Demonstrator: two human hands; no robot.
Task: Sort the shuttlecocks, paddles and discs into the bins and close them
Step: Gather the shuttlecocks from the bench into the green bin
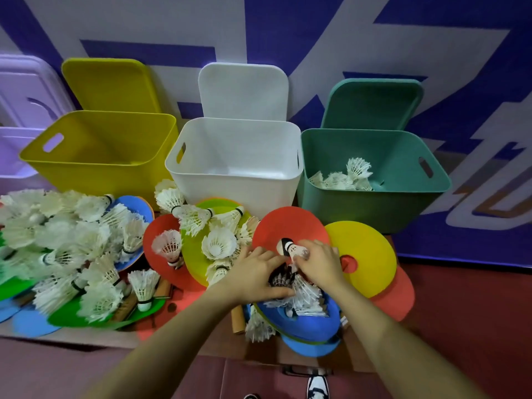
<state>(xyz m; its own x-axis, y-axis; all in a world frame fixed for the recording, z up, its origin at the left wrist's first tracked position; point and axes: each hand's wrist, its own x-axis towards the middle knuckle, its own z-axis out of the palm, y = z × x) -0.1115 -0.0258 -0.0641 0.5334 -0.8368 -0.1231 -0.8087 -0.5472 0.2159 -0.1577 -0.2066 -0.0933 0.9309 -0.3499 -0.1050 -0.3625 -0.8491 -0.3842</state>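
Note:
Three open bins stand in a row: yellow (pixel 95 165), white (pixel 230 182) and green (pixel 371 203). The green bin holds several white shuttlecocks (pixel 345 175). In front lies a heap of white shuttlecocks (pixel 72 240) on coloured discs, among them a red disc (pixel 288 223) and a yellow disc (pixel 371 254). My left hand (pixel 259 276) grips a bunch of shuttlecocks (pixel 305 295) over a blue disc (pixel 311 321). My right hand (pixel 319 262) pinches one shuttlecock (pixel 290 247) by its cork end. A wooden paddle handle (pixel 238 318) pokes out beneath.
Each bin's lid leans on the wall behind it: yellow (pixel 109 84), white (pixel 243 90), green (pixel 371 103). A purple bin (pixel 20 119) stands far left. More paddle handles (pixel 126 308) show under the left heap. My shoe (pixel 316 387) is at the bottom edge.

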